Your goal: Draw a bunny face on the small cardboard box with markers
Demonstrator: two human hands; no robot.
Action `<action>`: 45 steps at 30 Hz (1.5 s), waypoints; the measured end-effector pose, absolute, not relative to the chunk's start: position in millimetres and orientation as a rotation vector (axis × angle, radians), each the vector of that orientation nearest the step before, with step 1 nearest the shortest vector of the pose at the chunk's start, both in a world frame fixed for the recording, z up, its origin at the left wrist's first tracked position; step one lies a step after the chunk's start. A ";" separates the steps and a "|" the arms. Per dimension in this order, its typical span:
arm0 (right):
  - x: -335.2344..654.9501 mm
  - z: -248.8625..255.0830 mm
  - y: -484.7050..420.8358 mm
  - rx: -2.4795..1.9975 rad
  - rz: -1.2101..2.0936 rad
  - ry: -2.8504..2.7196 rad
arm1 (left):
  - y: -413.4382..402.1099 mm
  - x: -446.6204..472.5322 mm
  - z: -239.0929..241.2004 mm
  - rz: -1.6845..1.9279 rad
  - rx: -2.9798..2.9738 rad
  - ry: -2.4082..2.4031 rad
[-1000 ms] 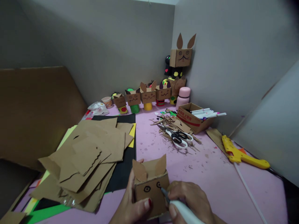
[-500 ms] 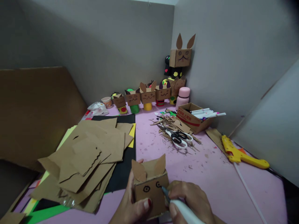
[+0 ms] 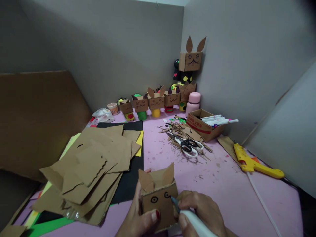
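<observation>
A small cardboard box (image 3: 163, 211) with two pointed cardboard ears stands upright at the bottom centre, its front turned toward me. My left hand (image 3: 142, 212) is wrapped round its left side, thumb on the front face. Two dark ringed eyes are drawn there; the right ring shows a gap near the pen. My right hand (image 3: 201, 210) is closed round a white marker pen (image 3: 196, 223) with a grey tip section. The tip points at the right eye's edge; whether it touches the cardboard I cannot tell.
Cardboard sheets (image 3: 98, 158) are piled at left. Scissors (image 3: 189, 146) lie among cardboard scraps, near a box of markers (image 3: 203, 128). A yellow glue gun (image 3: 258, 164) rests at right. Cardboard animal figures (image 3: 156, 102) and a pink bottle (image 3: 193, 102) stand along the back.
The box shifts very slightly left in the picture. Both hands keep their grips, and the marker tip stays by the right eye.
</observation>
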State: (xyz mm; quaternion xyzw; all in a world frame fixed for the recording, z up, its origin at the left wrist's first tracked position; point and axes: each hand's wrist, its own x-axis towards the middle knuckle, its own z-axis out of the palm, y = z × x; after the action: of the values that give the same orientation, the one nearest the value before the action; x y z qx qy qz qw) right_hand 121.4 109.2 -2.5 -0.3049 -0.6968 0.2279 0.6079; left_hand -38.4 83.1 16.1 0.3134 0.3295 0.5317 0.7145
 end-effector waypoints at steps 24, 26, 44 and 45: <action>126.4 1.7 114.8 -0.635 0.450 -1.717 | 83.2 -33.9 18.0 1.206 0.684 0.660; 129.3 1.2 117.1 -0.598 0.439 -1.779 | 83.2 -34.7 16.0 1.209 0.688 0.687; 123.2 5.0 116.6 -0.615 0.376 -1.732 | 84.2 -36.3 9.8 1.205 0.704 0.676; 122.9 5.1 115.8 -0.646 0.375 -1.715 | 84.1 -35.8 10.2 1.209 0.698 0.668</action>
State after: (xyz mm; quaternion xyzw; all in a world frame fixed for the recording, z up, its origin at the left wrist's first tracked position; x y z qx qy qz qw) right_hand 122.9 115.8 5.1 -0.2779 -0.7378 0.1611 0.5937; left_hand -35.8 84.1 10.2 0.3151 0.3018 0.5458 0.7153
